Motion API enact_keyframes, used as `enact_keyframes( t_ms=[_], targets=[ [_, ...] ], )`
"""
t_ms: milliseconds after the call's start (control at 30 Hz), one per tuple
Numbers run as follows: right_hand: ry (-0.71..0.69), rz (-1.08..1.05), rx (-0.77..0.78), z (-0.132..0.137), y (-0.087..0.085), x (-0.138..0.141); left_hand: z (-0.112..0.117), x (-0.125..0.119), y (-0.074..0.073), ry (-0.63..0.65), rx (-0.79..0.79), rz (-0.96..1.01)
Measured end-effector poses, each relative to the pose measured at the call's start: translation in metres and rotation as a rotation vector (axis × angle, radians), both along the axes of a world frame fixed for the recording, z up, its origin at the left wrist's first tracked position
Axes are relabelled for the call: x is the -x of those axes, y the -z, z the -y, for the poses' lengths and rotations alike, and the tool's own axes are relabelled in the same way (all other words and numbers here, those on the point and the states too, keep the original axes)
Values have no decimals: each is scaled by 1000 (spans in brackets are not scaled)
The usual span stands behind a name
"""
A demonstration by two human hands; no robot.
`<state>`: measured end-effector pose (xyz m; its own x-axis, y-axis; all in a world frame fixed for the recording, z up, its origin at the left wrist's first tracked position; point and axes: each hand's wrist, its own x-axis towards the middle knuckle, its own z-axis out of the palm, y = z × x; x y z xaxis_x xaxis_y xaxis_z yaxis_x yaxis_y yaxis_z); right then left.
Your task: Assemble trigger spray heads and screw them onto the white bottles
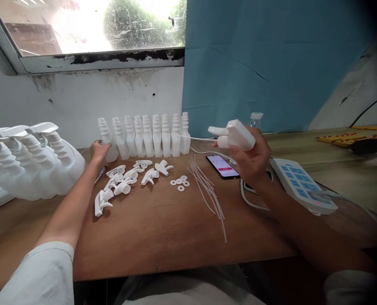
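Note:
My right hand (255, 156) is closed around a white trigger spray head (241, 135), raised above the table. Its thin dip tube (191, 137) points left across the row of bottles. My left hand (99, 151) is closed on the lower part of a white bottle (104, 131) at the row's left end, which tilts slightly. Several more open-necked white bottles (148, 140) stand upright to its right. Loose trigger spray heads (122, 186) lie in front of them, beside small white ring washers (184, 184) and a bundle of thin tubes (209, 190).
Several bottles fitted with spray heads (38, 165) stand on the left. A lit phone (222, 166), a power strip (302, 186) with cables and a clear bottle (255, 120) are at the right. A screwdriver-like tool (100, 174) lies near my left forearm. Behind is a wall with a window.

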<state>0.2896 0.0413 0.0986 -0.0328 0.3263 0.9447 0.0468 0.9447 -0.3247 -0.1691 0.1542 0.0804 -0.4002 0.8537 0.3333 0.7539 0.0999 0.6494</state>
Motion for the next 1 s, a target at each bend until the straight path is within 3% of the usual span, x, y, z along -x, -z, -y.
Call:
enact_keyframes(
  t_ms=[100, 200, 300, 400, 500, 767, 1000],
  targets=[
    [-238, -88, 143, -6, -7, -2, 17, 9, -27, -1, -19, -105],
    [-394, -158, 275, -9, -12, -4, 36, 13, -57, 144, 51, -199],
    [-475, -212, 361, -9, -13, -7, 57, 5, -80, 333, 213, -259],
    [-510, -220, 398, -7, -12, -8, 77, -16, -94, 516, 515, -344],
    [-520, -215, 427, -5, -11, -5, 90, -38, -102, 563, 685, -429],
    [-499, -246, 471, -5, -9, -3, 107, -55, -110, 553, 528, -577],
    [-478, -260, 446, -4, -10, -5, 111, -55, -112, 523, 537, -591]
  ],
)
